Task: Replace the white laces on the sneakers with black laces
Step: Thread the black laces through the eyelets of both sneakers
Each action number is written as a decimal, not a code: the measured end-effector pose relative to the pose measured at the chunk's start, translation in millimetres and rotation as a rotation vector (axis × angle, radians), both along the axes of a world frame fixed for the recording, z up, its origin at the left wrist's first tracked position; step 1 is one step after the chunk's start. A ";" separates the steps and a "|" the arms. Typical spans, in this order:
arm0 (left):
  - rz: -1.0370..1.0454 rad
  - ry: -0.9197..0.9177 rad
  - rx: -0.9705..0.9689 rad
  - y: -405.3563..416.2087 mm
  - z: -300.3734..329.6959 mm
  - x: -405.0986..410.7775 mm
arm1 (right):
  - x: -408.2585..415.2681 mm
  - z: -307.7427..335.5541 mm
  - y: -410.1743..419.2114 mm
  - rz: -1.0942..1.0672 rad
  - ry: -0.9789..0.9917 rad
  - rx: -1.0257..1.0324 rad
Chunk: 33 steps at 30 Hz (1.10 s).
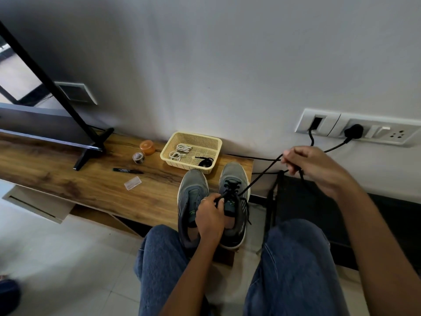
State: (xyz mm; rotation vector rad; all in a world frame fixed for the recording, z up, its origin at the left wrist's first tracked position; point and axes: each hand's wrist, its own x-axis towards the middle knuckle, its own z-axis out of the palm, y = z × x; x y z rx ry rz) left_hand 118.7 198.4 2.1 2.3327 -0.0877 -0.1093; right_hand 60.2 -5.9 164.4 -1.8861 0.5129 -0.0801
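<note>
Black lace (257, 179), limp and light, is pinched taut by right hand (314, 167) while left hand (210, 215) grips its other end at the right sneaker (234, 201); hold near the tip.

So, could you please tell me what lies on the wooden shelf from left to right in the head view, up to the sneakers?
Black TV stand foot → black marker pen → small clear plastic packet → orange round jar → cream plastic mesh basket → laceless grey sneaker → grey sneaker being laced.

Grey wall (227, 53); wooden bench (68, 174); pale tiled floor (57, 258).
</note>
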 end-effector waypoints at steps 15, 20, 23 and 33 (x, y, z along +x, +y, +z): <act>-0.023 0.005 -0.040 3.6 -0.5 4.1 | -4.0 67.8 33.6 0.102 -0.388 0.153; -0.181 -0.174 0.153 4.3 -7.1 -5.3 | 1.4 70.4 44.7 0.115 -0.427 0.149; -0.206 -0.188 0.184 3.7 -10.0 -7.4 | 5.4 66.1 51.9 0.107 -0.434 0.264; -0.190 -0.254 0.151 4.3 -12.2 -7.1 | 37.4 -30.2 76.6 -0.201 -0.110 0.372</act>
